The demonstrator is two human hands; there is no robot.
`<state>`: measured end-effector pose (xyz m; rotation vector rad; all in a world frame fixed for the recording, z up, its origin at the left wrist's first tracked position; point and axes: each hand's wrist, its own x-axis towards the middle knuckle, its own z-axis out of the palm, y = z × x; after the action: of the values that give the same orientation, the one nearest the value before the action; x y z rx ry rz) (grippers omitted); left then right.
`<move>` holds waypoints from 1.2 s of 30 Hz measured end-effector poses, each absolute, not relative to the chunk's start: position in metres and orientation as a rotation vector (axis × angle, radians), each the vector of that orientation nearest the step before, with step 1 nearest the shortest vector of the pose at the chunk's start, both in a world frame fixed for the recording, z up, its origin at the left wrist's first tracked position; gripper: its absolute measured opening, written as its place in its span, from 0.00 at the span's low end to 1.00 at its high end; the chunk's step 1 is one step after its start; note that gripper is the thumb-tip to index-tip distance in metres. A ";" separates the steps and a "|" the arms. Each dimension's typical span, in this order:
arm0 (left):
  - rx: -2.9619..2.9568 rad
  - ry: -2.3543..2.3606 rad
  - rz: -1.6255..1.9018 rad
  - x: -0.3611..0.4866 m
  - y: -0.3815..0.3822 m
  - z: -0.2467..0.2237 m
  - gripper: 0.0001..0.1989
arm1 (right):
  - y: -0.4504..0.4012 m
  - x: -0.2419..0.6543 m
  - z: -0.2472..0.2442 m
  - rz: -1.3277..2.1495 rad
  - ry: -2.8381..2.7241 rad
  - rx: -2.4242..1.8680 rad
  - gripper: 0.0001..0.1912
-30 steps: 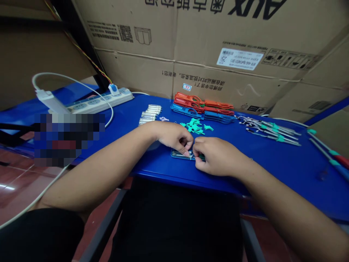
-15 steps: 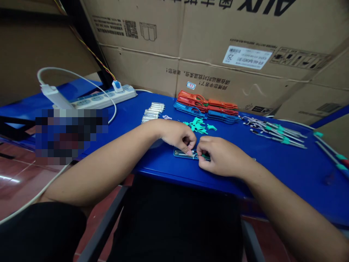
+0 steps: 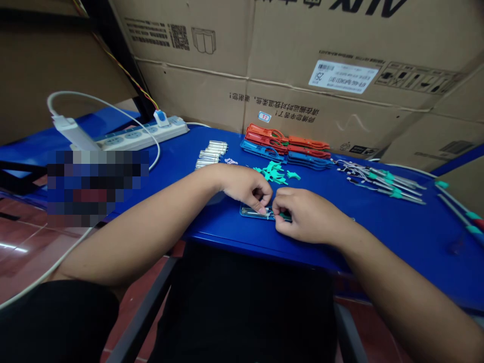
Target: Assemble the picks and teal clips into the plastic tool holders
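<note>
A blue plastic casing (image 3: 247, 213) lies flat near the table's front edge, with metal and white parts inside it. Over its middle, my left hand (image 3: 251, 189) is closed in a pinch, its fingertips down at the small parts. My right hand (image 3: 298, 214) is closed too and covers the casing's right end, thumb and index finger together close to my left fingertips. What either pinch holds is too small to make out. Behind my hands lies a loose pile of green plastic pieces (image 3: 273, 172).
Red and blue casings (image 3: 287, 146) are stacked at the back against a cardboard box (image 3: 196, 85). Silver cylinders (image 3: 212, 154) lie left of the green pieces. Metal rods with wires (image 3: 397, 186) lie at the right. A power strip (image 3: 143, 135) sits at the left.
The whole view has shifted very slightly. Both hands keep nearly the same pose over the blue casing.
</note>
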<state>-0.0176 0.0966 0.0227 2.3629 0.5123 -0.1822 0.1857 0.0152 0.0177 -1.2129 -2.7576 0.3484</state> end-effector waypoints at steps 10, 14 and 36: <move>2.354 0.505 -0.165 -0.018 0.097 0.023 0.08 | 0.015 0.185 0.019 0.354 -2.762 -1.198 0.05; 2.346 0.496 -0.174 -0.018 0.097 0.022 0.08 | 0.015 0.185 0.019 0.367 -2.765 -1.173 0.05; 2.380 0.503 -0.181 -0.018 0.096 0.022 0.07 | 0.016 0.184 0.011 0.369 -2.726 -1.110 0.07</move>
<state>-0.0175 0.0961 0.0216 2.3797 0.5029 -0.1810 0.1840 0.0155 0.0110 -1.1100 -2.7264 0.3686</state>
